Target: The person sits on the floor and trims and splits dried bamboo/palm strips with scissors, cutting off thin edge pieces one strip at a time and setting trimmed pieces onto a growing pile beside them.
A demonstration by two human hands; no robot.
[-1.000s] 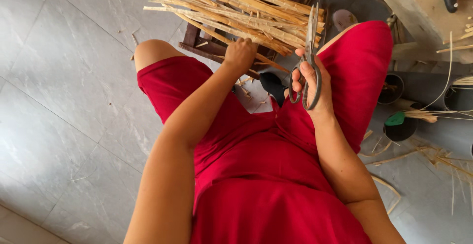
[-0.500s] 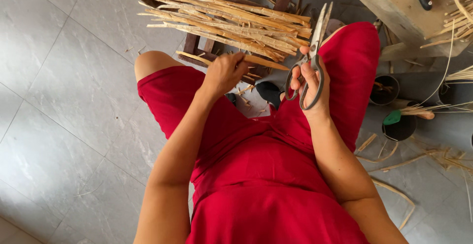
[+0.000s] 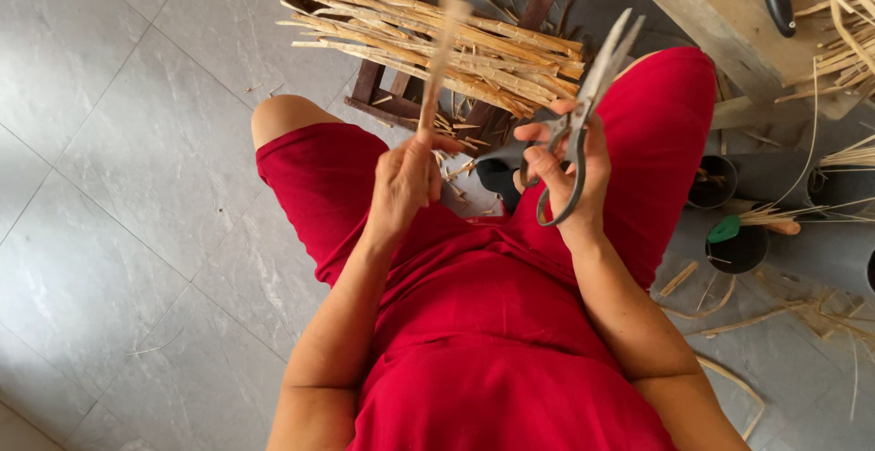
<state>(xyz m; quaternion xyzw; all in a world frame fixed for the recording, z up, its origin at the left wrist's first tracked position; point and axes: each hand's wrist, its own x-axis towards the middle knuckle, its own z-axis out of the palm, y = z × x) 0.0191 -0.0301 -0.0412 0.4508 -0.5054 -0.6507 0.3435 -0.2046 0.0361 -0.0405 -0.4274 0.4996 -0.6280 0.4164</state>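
Lifted since before: strip (image 3: 439,59), over grey tiled floor (image 3: 137,141).

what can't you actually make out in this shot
Head view only:
- Strip in the left hand: motion-blurred, its top end unclear.
- Scissors in the right hand: handle loops partly hidden by fingers.
- Pile of split strips: cut off by the top edge.

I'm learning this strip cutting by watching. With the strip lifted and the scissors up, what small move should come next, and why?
Probably bring the strip in the left hand across to the scissors in the right hand. The blades stand slightly open and apart from the strip, so nothing can be cut yet.
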